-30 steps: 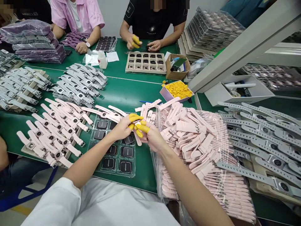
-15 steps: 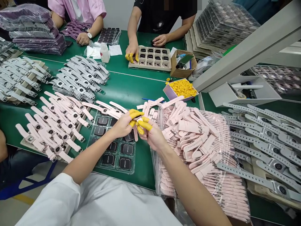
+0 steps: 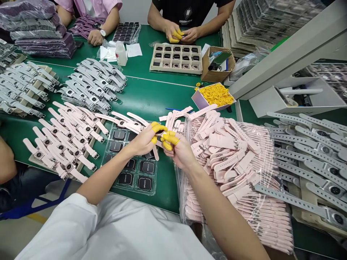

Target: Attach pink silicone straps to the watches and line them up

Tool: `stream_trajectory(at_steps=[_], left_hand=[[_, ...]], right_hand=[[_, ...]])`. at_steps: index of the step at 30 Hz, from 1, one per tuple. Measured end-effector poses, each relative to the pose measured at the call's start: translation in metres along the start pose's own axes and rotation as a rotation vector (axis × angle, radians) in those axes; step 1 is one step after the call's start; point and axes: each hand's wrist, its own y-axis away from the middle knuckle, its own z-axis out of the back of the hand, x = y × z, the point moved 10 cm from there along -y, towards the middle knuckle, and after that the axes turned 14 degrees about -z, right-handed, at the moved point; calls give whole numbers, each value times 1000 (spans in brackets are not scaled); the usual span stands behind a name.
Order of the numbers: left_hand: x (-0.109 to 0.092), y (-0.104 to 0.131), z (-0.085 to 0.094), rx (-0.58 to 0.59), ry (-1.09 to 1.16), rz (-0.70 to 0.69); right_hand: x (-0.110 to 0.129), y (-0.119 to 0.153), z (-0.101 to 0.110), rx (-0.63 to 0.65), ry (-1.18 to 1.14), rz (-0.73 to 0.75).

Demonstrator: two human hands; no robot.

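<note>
My left hand (image 3: 148, 138), with yellow finger covers, pinches a small dark watch body (image 3: 159, 133) over the green table. Fingers of my right hand (image 3: 176, 146), also in yellow covers, close on the same piece from the right. A pink strap end hangs below the hands; its link to the piece is hidden by the fingers. Under my left forearm lies a clear tray (image 3: 135, 186) of black square watch faces. Pink straps (image 3: 230, 155) are heaped on a plastic-wrapped stack beside my right hand. Pink-strapped watches (image 3: 65, 141) fill a tray at the left.
White-strapped watches (image 3: 93, 86) lie behind, and grey-strapped ones (image 3: 311, 159) at the right. A box of yellow finger covers (image 3: 217, 95) stands beyond the pink heap, near a slanted grey post (image 3: 273, 54). Across the table, a person's hands (image 3: 180, 34) are behind a beige tray (image 3: 177, 68).
The view has shifted slightly. My hands remain together on the small piece. The person opposite has moved a hand from the beige tray to meet the other hand behind it.
</note>
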Motion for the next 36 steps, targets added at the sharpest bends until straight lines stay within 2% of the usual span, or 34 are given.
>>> stream_trajectory(at_steps=[3, 7, 11, 16, 18, 22, 25, 28, 30, 34, 36], left_hand=[[4, 1, -3, -5, -43, 4], [6, 3, -8, 24, -78, 18], [4, 3, -10, 80, -89, 35], [8, 3, -18, 282, -322, 97], [9, 4, -20, 328, -350, 110], [8, 3, -13, 242, -177, 111], [5, 1, -5, 176, -47, 115], [0, 0, 10, 193, -15, 146], [0, 1, 30, 217, -77, 207], [6, 13, 83, 312, -349, 339], [11, 25, 102, 395, -492, 360]], right_hand=[[-1, -1, 4, -37, 8, -8], [-5, -3, 4, 1, -116, -58], [-9, -6, 11, -51, -69, -91], [-17, -8, 18, -89, 6, -143], [-17, -7, 18, -98, 32, -149], [-14, -4, 13, -109, 80, -119], [-5, -2, 11, -117, 137, -38], [14, 3, 8, -134, 379, 156], [23, 8, 4, -160, 631, 273], [20, 6, 1, -236, 1052, 296], [14, 1, -2, -286, 1243, 288]])
